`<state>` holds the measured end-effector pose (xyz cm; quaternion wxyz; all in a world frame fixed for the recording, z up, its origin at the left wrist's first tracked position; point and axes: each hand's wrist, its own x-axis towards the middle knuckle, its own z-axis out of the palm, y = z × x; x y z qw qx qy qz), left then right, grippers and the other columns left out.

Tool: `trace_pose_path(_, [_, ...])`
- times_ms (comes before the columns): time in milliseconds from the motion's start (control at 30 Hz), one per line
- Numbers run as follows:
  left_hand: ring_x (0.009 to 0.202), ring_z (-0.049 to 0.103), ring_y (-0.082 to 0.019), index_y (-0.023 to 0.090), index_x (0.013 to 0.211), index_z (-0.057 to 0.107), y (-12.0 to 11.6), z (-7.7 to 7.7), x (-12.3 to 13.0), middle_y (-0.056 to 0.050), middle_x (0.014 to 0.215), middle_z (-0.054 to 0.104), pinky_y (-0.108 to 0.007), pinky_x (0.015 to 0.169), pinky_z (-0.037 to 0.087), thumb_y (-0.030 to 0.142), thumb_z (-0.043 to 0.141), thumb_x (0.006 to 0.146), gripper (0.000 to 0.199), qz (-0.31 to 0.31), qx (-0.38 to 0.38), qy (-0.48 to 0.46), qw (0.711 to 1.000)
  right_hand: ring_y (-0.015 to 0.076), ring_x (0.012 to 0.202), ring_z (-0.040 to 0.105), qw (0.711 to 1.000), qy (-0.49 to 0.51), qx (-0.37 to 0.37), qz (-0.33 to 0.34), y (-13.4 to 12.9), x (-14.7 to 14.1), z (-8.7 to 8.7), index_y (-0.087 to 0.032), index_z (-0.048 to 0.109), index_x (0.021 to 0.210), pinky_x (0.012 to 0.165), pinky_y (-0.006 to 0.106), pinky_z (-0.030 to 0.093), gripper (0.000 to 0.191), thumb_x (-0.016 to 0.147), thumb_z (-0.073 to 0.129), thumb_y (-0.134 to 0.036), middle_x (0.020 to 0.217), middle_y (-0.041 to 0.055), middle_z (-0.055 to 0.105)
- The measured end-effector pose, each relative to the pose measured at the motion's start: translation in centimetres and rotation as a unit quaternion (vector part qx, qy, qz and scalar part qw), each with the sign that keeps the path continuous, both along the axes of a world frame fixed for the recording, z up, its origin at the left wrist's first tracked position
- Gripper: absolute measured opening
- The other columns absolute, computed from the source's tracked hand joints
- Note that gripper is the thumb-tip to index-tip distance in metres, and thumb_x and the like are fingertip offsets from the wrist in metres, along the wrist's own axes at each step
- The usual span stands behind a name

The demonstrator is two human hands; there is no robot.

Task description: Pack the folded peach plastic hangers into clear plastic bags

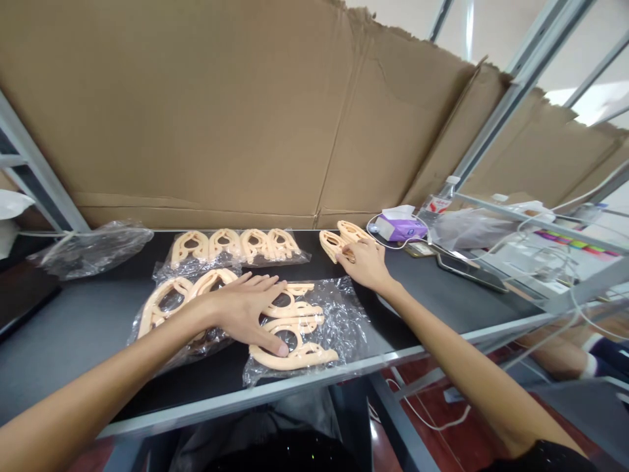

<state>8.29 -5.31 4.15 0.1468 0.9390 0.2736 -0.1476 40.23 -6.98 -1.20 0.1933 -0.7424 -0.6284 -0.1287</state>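
Corrugated cardboard sheeting [196,111], torn along its top edge, stands behind a black-topped workbench [73,354], with a grey metal rail [275,393] along the front edge.

Items, left to right:

- Crumpled clear plastic bag [93,249], near the back left corner.
- Four peach plastic folding hangers [236,246] in a row, on clear film near the back edge.
- Two peach hangers [164,308] on clear film, front of centre, partly under the left hand [243,311]. That hand lies open and flat, not clenched.
- Loose stack of peach hangers [295,357] on crinkled clear film [346,321], close to the front edge. One left-hand finger [280,349] presses on it.
- Two peach hangers [334,244] near the back edge, under the right hand [366,263]. Its fingers [346,257] touch them, curled slightly (firm grip or light touch: cannot tell).
- Purple tissue box [400,226], water bottle [439,203], smartphone [472,272] and white cable [388,242], right of the right hand.

Risks: slick film could let the front stack slide over the rail if pressed unevenly. A wide sweep of the right hand could snag the cable or tip the bottle (the phone lies close by).
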Motion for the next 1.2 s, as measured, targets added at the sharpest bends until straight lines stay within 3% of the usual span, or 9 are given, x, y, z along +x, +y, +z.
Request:
trace_pose_path(133, [0.153,0.004,-0.04,0.011,0.162,0.009,0.0,0.0,0.0,-0.018,0.165,0.003,-0.058,0.123,0.007,0.096,0.05,0.066,0.134,-0.002,0.007,0.003,1.0,0.0354,0.124,0.048,1.0,-0.005,0.008,-0.01,-1.1,-0.4,-0.1,-0.02,0.072,0.098,0.101,0.052,0.029,0.034,0.091,0.053,-0.048,0.117,0.0136,0.072])
trace_pose_path(300, [0.154,0.003,-0.038,0.011,0.162,0.006,0.0,0.1,0.0,-0.018,0.165,0.001,-0.055,0.123,0.007,0.095,0.048,0.068,0.132,-0.008,0.014,0.015,1.0,0.0408,0.122,0.048,0.998,-0.028,0.002,-0.05,-1.7,-0.6,-0.1,-0.016,0.066,0.122,0.095,0.052,0.033,0.06,0.087,0.052,-0.062,0.126,0.0201,0.067])
trace_pose_path(433, [0.153,0.003,-0.039,0.011,0.162,0.006,0.1,0.1,0.0,-0.018,0.165,0.001,-0.056,0.123,0.008,0.095,0.048,0.068,0.133,-0.009,0.011,0.014,1.0,0.0411,0.121,0.048,0.998,-0.037,-0.021,-0.041,-2.0,-0.5,0.0,-0.015,0.065,0.121,0.095,0.053,0.032,0.056,0.088,0.052,-0.058,0.121,0.0205,0.069])
trace_pose_path(733, [0.153,0.005,-0.041,0.014,0.163,0.009,0.4,-0.5,-0.2,-0.019,0.165,0.004,-0.059,0.122,0.011,0.094,0.051,0.068,0.131,-0.005,0.015,-0.004,1.0,0.0388,0.117,0.056,0.999,0.033,-0.002,-0.038,-3.7,-0.9,-0.2,-0.017,0.064,0.123,0.095,0.052,0.037,0.057,0.083,0.059,-0.058,0.117,0.0172,0.07])
trace_pose_path(867, [0.154,0.003,-0.04,0.012,0.162,0.006,0.2,-0.2,-0.1,-0.017,0.166,0.0,-0.055,0.123,0.009,0.096,0.048,0.067,0.133,-0.003,0.016,0.012,1.0,0.0312,0.107,0.066,0.986,0.165,0.001,-0.015,-4.5,0.1,0.6,-0.018,0.068,0.12,0.095,0.044,0.047,0.053,0.078,0.069,-0.049,0.115,0.0131,0.074])
trace_pose_path(1033, [0.153,0.004,-0.04,0.014,0.163,0.005,0.3,-0.2,-0.1,-0.016,0.166,0.0,-0.054,0.123,0.011,0.095,0.048,0.068,0.132,0.001,0.026,0.023,0.999,0.0298,0.098,0.071,0.92,0.39,0.003,0.03,-9.5,2.7,1.6,-0.019,0.076,0.102,0.092,0.043,0.054,0.053,0.066,0.079,-0.057,0.105,0.0103,0.078])
trace_pose_path(1100, [0.153,0.005,-0.041,0.015,0.163,0.006,0.3,-0.3,-0.1,-0.017,0.165,0.001,-0.056,0.123,0.012,0.094,0.049,0.069,0.13,0.0,0.027,0.018,0.999,0.0308,0.095,0.072,0.906,0.423,-0.004,0.034,-12.3,3.2,1.9,-0.02,0.078,0.097,0.091,0.045,0.055,0.052,0.064,0.081,-0.06,0.101,0.0101,0.079])
trace_pose_path(1200, [0.153,0.006,-0.042,0.014,0.163,0.007,0.3,-0.3,-0.1,-0.018,0.165,0.002,-0.058,0.122,0.012,0.092,0.05,0.07,0.129,-0.002,0.025,0.012,1.0,0.0339,0.105,0.07,0.901,0.431,0.0,0.058,-15.8,3.5,2.2,-0.025,0.079,0.093,0.097,0.048,0.054,0.045,0.062,0.084,-0.059,0.111,0.0102,0.077])
